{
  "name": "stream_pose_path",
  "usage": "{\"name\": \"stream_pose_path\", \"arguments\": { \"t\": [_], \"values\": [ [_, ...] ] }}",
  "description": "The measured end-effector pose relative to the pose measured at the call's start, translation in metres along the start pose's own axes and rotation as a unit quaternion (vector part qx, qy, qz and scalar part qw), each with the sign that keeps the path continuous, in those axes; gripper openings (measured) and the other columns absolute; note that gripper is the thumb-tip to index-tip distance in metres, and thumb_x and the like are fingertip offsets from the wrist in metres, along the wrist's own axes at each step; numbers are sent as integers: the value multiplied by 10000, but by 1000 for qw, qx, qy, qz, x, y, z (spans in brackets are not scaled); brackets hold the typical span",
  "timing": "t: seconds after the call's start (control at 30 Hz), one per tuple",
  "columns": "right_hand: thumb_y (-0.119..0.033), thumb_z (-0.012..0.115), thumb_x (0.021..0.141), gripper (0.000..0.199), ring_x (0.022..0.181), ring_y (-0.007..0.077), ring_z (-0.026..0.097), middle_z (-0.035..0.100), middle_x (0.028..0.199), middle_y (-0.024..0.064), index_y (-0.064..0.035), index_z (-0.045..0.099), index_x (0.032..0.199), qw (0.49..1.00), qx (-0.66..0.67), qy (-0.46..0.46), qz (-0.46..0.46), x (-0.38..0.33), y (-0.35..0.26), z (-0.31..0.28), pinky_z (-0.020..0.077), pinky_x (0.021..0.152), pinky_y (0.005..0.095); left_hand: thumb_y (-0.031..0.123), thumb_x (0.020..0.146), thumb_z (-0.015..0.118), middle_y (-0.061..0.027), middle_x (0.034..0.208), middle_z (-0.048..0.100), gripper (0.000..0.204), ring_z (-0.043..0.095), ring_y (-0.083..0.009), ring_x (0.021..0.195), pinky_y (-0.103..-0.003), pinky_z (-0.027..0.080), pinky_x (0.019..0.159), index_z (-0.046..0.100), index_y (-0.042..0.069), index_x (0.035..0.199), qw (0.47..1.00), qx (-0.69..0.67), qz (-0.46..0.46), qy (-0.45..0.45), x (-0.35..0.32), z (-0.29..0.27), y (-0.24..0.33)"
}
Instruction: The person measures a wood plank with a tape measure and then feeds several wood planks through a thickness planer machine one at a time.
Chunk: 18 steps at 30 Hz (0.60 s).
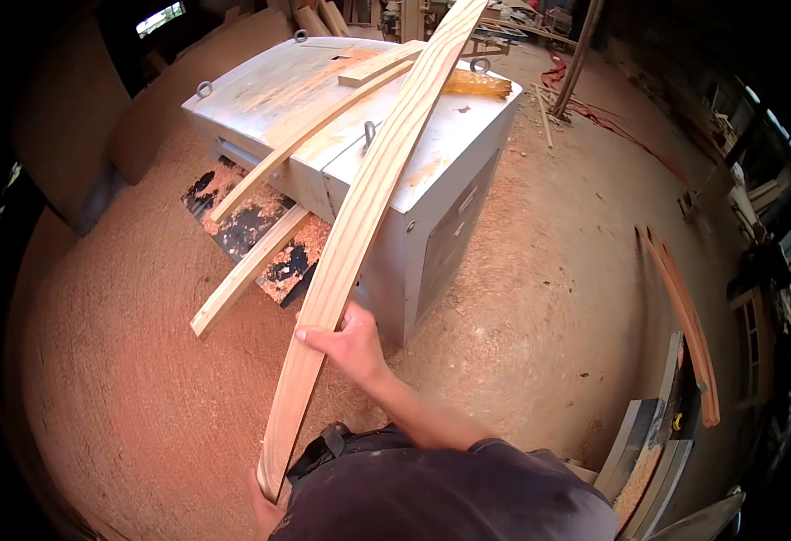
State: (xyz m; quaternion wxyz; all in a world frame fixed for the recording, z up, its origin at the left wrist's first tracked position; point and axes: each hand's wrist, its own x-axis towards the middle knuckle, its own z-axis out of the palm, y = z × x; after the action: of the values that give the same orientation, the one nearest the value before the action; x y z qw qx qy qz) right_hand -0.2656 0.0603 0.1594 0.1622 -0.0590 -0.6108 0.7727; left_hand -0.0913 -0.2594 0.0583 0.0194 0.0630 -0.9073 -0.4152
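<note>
A long pale wooden board slants up from my body and passes over the corner of a grey metal woodworking machine. My right hand grips it partway along, thumb on its upper face and the fingers hidden behind. At the board's near end, by the lower edge of the picture, my left hand holds the tip; only part of that hand shows. A second wooden strip sticks out of the machine's opening over a dark bed strewn with shavings.
On the machine top lie a thin strip, a short block and an amber bundle, among metal lifting eyes. Sawdust covers the floor. To the right stand a reddish beam and a long metal-edged bench.
</note>
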Motion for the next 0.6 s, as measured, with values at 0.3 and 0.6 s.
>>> {"name": "stream_pose_path", "arguments": {
  "t": [0.3, 0.6],
  "values": [
    [-41, 647, 818, 350, 891, 263, 650, 626, 987, 201, 98, 492, 1100, 994, 104, 27, -4, 107, -66, -34, 510, 921, 377, 112, 722, 804, -172, 962, 658, 535, 649, -283, 832, -380, 510, 744, 540, -16, 1170, 988, 96, 1, -121, 62, -40, 47],
    [-59, 679, 785, 414, 982, 246, 593, 610, 1050, 151, 58, 502, 1140, 963, 227, -142, 44, 135, -72, 51, 423, 936, 364, 300, 817, 745, -85, 801, 595, 532, 586, -183, 706, -343, 506, 624, 537, -13, 1193, 979, 140, 49, -143, 154, -83, 221]
  ]
}}
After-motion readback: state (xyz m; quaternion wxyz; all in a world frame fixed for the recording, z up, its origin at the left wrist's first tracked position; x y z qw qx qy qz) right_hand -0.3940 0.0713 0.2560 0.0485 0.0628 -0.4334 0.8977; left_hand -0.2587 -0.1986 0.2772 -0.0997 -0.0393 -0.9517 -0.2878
